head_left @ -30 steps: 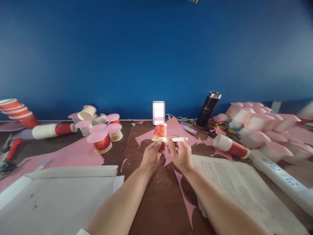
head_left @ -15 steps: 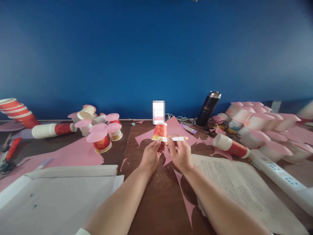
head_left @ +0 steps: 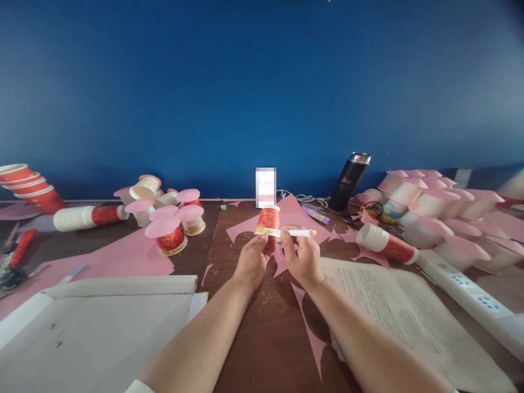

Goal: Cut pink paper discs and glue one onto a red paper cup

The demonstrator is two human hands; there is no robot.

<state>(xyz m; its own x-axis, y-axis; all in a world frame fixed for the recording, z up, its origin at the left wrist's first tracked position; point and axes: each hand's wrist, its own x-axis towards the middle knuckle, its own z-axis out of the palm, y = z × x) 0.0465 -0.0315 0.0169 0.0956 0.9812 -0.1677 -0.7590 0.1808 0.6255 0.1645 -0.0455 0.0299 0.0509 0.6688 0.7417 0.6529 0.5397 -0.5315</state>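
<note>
A red paper cup (head_left: 268,219), upside down with its white rim at the bottom, is held by my left hand (head_left: 254,259), whose fingers pinch the rim. My right hand (head_left: 303,256) grips a white pen-like tool (head_left: 301,233) lying nearly level, its orange-marked end pointing right. The tool's other end is hidden behind the fingers, close to the cup's rim. Beneath and behind the cup lies cut pink paper (head_left: 289,210) on the brown table (head_left: 266,338).
Pink-topped cups (head_left: 170,240) stand at left, with more (head_left: 434,204) stacked at right. Stacked cups (head_left: 387,243), a black flask (head_left: 349,181), a power strip (head_left: 462,284) and a printed sheet (head_left: 393,305) are at right. A white box (head_left: 123,338) lies front left.
</note>
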